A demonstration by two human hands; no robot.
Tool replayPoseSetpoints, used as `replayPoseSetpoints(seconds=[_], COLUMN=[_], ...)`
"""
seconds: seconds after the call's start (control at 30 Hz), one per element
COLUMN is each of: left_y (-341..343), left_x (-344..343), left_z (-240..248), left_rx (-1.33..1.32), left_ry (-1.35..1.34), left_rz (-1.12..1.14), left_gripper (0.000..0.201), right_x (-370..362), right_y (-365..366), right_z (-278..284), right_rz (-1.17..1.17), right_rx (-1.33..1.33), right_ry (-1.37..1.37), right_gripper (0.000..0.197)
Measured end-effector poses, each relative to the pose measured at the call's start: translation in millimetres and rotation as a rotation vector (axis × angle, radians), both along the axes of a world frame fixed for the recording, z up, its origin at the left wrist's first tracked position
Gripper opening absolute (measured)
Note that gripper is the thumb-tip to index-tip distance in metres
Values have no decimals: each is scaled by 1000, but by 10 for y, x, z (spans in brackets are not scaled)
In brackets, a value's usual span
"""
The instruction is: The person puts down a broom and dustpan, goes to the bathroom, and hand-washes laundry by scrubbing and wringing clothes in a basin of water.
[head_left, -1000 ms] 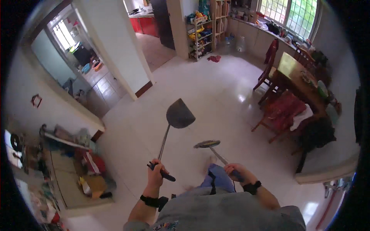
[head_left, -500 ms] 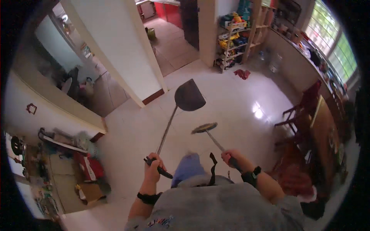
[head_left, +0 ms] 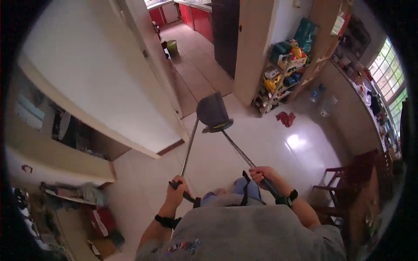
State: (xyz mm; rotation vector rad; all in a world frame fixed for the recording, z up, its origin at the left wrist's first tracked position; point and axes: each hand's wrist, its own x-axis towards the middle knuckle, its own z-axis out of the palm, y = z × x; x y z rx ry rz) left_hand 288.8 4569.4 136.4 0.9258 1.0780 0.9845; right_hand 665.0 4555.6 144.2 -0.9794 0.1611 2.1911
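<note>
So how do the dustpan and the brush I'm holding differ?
The dustpan ends in a broad, dark grey scoop; the brush ends in a much narrower strip with some yellow.
The dustpan is in your left hand, the brush in your right hand.
Both are long-handled with dark grips.

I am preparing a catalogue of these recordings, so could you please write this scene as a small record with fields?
Left grip: closed around the handle of the dustpan
Right grip: closed around the handle of the broom
Dustpan and broom: overlapping in the view; contact cannot be told
Red cloth: on the floor, right of the dustpan
Green bucket: farther ahead
</note>
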Motion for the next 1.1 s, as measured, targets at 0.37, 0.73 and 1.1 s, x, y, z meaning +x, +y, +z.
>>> replayPoseSetpoints(seconds=[0.37,0.73,1.1], left_y=[3050,6216,10373], left_x=[1165,1564,955], left_z=[-167,-312,-80], left_rx=[59,27,163], left_ry=[-53,-91,-3], left_rz=[140,416,467], left_gripper=[8,10,12], right_x=[1141,1391,1497], right_y=[3601,7050,9563], right_z=[-618,-724,-1246], right_rz=[151,119,148], right_rx=[-3,-330,-346], right_ry=[-29,423,251], right_gripper=[14,11,16])
